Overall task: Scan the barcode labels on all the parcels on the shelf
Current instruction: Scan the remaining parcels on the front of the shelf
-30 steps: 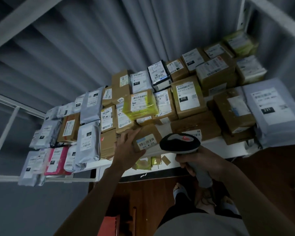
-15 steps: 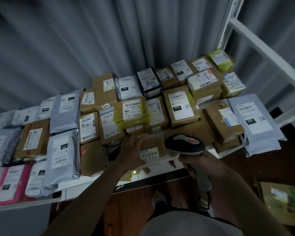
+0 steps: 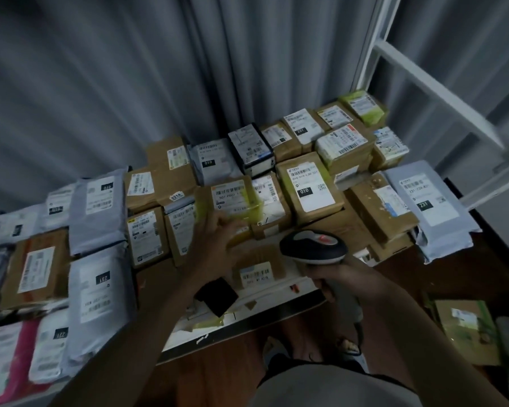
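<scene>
Several labelled parcels cover the white shelf [image 3: 276, 298]. A small brown box [image 3: 259, 267] with a barcode label lies near the front edge. Behind it sits a yellow-taped parcel [image 3: 232, 198]. My left hand [image 3: 218, 236] hovers blurred above and between these two, fingers spread and holding nothing. My right hand [image 3: 344, 274] grips the handle of a black and grey barcode scanner [image 3: 312, 248], whose head sits just right of the small brown box.
Grey mailer bags [image 3: 97, 207] and a pink one [image 3: 6, 359] lie at the left. Brown boxes [image 3: 306, 186] stack at the middle and right against a grey curtain. A white frame post [image 3: 370, 54] rises at the right. Another parcel [image 3: 465, 327] lies on the wooden floor.
My left hand has let go of the small brown box and lifted toward the yellow-taped parcel. The view has swung to the left. The scanner stays beside the box.
</scene>
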